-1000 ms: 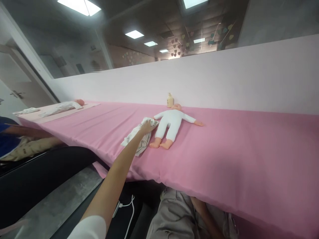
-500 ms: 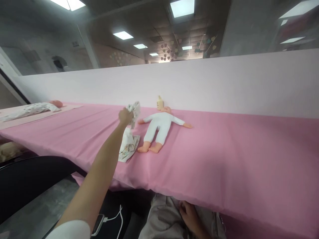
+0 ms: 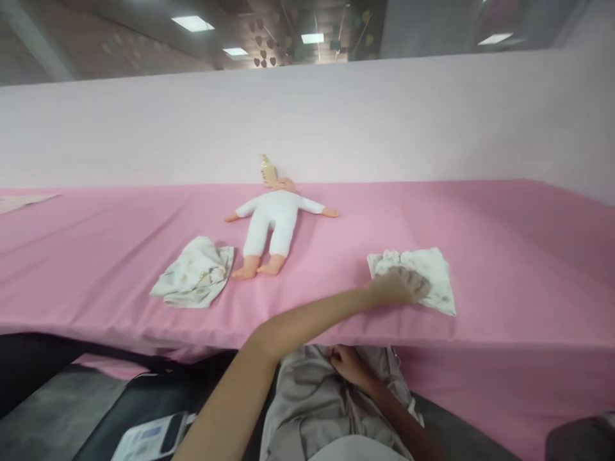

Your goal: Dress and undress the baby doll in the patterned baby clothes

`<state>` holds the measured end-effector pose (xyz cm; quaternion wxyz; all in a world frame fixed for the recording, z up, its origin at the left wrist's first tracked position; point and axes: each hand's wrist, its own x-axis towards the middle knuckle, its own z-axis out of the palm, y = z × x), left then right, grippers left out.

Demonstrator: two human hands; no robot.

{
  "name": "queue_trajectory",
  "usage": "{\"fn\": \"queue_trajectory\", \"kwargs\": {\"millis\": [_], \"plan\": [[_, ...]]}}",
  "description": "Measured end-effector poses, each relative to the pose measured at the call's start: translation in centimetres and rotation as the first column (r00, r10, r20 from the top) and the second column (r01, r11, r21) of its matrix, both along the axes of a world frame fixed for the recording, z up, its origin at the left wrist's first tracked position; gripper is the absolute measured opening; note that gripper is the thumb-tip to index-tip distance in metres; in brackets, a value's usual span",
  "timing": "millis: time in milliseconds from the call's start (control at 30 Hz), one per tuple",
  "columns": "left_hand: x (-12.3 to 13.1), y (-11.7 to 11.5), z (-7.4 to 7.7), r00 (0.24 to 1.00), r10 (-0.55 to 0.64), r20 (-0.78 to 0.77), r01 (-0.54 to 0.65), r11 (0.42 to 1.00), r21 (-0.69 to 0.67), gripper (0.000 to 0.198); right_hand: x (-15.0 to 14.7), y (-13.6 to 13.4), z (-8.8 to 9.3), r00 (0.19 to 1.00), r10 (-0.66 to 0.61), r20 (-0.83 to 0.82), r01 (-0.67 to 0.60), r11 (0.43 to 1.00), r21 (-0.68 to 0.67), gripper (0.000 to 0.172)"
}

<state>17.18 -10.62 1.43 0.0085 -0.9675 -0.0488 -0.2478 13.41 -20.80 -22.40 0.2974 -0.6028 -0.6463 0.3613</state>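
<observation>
A baby doll [image 3: 271, 221] in a white suit lies on its back on the pink-covered table [image 3: 504, 224], head toward the far wall. My left hand [image 3: 398, 286] reaches across to the right of the doll and grips the near edge of a small white patterned cloth [image 3: 427, 269] lying on the table. A second patterned cloth [image 3: 195, 278] lies crumpled left of the doll's feet. My right hand [image 3: 348, 365] rests curled on my lap below the table edge, holding nothing.
A small cream bottle [image 3: 266, 169] stands behind the doll's head against the pale pink wall [image 3: 432, 121]. A phone [image 3: 166, 434] lies on a dark surface at the lower left, below the table.
My left hand lifted one cloth from the pile left of the doll and carried it over to the doll's right, setting it on the table. The view swung right; my right hand stayed in my lap.
</observation>
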Motion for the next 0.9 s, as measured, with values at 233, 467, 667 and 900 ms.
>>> {"fn": "queue_trajectory", "kwargs": {"millis": [233, 467, 667, 900], "plan": [[3.9, 1.3, -2.8, 0.991, -0.13, -0.023, 0.127, 0.988, -0.09, 0.042, -0.3, -1.4, 4.0, 0.971, 0.075, 0.226, -0.056, 0.994, -0.089, 0.023], [-1.8, 4.2, -3.0, 0.999, 0.008, -0.034, -0.023, 0.885, -0.465, 0.072, 3.5, -7.7, 19.5, 0.939, 0.332, 0.083, -0.343, 0.915, 0.215, 0.025], [-2.3, 4.7, -2.8, 0.999, 0.016, -0.035, -0.031, 0.87, -0.492, 0.072, 14.1, -3.7, 24.5, 0.569, -0.679, 0.465, 0.263, 0.685, 0.679, 0.03], [-1.9, 5.8, -1.2, 0.939, 0.142, 0.312, 0.111, 0.735, -0.669, 0.055, 17.6, 2.8, 30.3, 0.4, -0.697, 0.596, 0.392, 0.718, 0.576, 0.028]]}}
